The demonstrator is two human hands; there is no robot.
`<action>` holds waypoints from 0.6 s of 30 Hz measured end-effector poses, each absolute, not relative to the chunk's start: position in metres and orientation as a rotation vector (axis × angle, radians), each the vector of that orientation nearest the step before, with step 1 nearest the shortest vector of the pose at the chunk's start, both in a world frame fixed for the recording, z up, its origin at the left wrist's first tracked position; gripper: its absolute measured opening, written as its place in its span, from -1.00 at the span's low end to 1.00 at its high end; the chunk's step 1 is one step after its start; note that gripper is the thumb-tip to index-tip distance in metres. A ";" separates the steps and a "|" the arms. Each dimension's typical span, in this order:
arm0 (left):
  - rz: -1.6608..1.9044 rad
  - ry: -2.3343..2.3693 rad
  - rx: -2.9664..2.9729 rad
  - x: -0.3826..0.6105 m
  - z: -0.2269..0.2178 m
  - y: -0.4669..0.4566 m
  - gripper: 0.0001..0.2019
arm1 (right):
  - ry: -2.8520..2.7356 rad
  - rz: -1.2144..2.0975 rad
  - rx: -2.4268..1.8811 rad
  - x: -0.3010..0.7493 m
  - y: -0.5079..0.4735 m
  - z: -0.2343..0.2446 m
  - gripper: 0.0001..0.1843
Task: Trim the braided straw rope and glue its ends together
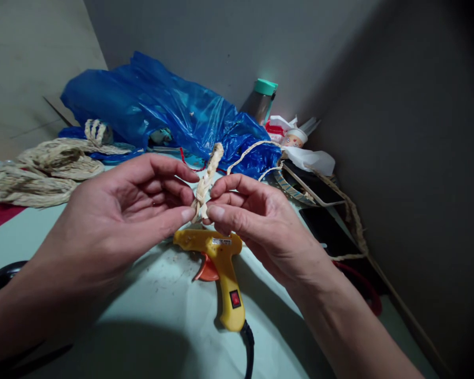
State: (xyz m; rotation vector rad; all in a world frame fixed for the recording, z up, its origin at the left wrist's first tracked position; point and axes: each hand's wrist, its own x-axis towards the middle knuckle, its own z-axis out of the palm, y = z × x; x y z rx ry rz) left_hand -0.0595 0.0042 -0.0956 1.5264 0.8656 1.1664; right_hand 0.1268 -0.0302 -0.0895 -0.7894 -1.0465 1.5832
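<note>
Between my two hands a short length of pale braided straw cord (pixel 209 176) points upward, tilted slightly right. My left hand (pixel 142 202) pinches its lower left side between thumb and fingers. From the other side, my right hand (pixel 253 205) grips the cord's lower end, thumb and fingertips close to the left ones. Just below the hands, a yellow glue gun (pixel 227 273) with an orange trigger and a red switch lies on the pale green table (pixel 154 310). Its black cable runs off toward the bottom edge.
A large blue plastic bag (pixel 158 105) spreads across the back. Bundles of straw cord (pixel 55 163) lie at left. A bottle with a green lid (pixel 263 97), a paper cup (pixel 295 138) and a dark phone-like slab (pixel 327 229) stand or lie toward the right, beside the grey wall (pixel 398 173).
</note>
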 end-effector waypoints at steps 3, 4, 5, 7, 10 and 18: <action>1.189 0.863 1.553 -0.058 -0.096 0.005 -0.72 | -1.038 1.597 -0.757 0.126 -0.030 -0.091 -0.74; 1.182 0.865 1.559 -0.059 -0.097 0.006 -0.73 | -1.039 1.599 -0.752 0.126 -0.030 -0.091 -0.74; 1.167 0.868 1.563 -0.059 -0.097 0.006 -0.73 | -1.041 1.599 -0.750 0.126 -0.030 -0.091 -0.73; 1.130 0.862 1.567 -0.060 -0.097 0.007 -0.72 | -1.047 1.590 -0.753 0.126 -0.030 -0.092 -0.73; 1.071 0.849 1.577 -0.062 -0.098 0.009 -0.74 | -1.074 1.542 -0.770 0.127 -0.030 -0.091 -0.73; 1.086 0.821 1.497 -0.061 -0.097 0.010 -0.76 | -1.278 1.314 -0.873 0.128 -0.028 -0.090 -0.71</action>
